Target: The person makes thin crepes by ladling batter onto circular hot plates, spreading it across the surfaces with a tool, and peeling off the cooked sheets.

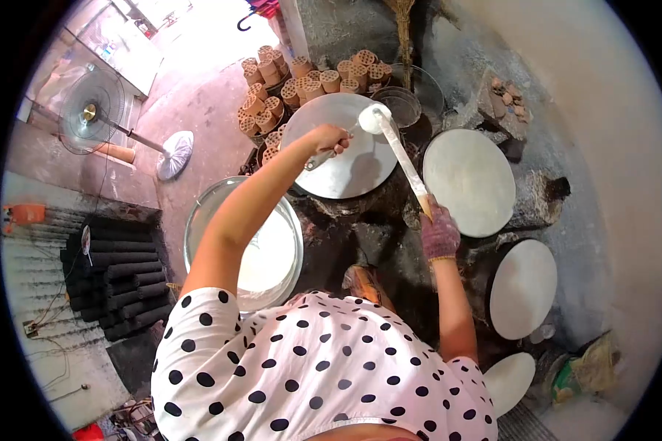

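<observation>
My bare left hand point(329, 140) is closed around the handle of a ladle point(370, 120), whose bowl is white with batter. In my right hand point(440, 232), which wears a purple knit glove, is a long flat stick point(404, 163) coated in white for most of its length. The stick's far tip meets the ladle's bowl, or lies just over it. Both are above a large round griddle lid point(331, 180), pale and flat. Below my left forearm stands a wide metal basin point(296, 234) of white batter point(266, 257), partly hidden by the arm.
More round pale discs point(469, 184) curve down the right side. Several perforated clay-coloured briquettes point(312, 90) are piled behind the griddle lid. Black briquettes point(129, 275) are stacked at left, near a standing fan point(92, 112). A straw broom point(403, 33) leans at the back.
</observation>
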Demonstrator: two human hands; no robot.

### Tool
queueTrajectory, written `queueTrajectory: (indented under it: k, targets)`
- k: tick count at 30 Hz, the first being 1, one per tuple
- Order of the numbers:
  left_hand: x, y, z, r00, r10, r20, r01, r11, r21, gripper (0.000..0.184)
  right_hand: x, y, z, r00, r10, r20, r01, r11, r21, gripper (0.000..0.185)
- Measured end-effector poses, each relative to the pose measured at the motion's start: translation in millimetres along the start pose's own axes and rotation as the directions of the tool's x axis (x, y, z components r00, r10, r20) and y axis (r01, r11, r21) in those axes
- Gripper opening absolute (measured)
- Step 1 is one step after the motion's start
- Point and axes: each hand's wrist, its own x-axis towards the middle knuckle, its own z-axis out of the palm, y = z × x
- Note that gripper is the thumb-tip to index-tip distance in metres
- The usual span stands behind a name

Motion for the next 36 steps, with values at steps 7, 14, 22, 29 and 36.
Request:
queueTrajectory:
  k: [7,14,22,29,36]
  targets:
    - [41.7,-16.7,15.7,0.969,0.083,-0.231,-0.027,0.971,0.236,0.025,48.9,20.4,32.2,1.0,-0.023,-0.016,0.023,1.0,0.017,0.052]
    - [77.6,-52.1,-30.0,0.769,0.597,-0.229,-0.208,0.572,0.793,0.041,25.9,-9.5,81.8,0.975,0.211,-0.074,-0.168,0.909,0.383,0.044]
    - [0.3,-40.0,-49.8,0.59,0.665,-0.458,0.089,0.511,0.855,0.048,110.8,-95.0,113.2,0.926,0.333,0.179,-0.378,0.808,0.453,0.048]
    - [-147.2,-96.3,-52.9,0.51,0.574,-0.641,-0.317,0.818,0.481,0.045,51.8,-113.0,164.9,0.843,0.527,0.108,-0.419,0.518,0.746,0.047]
    - [-233.2,-209.2,-37.1,0.747,0.13,-0.652,-0.314,0.933,-0.174,0.029,135.2,-135.5,134.8,0.898,0.412,0.154,-0.346,0.445,0.826,0.043]
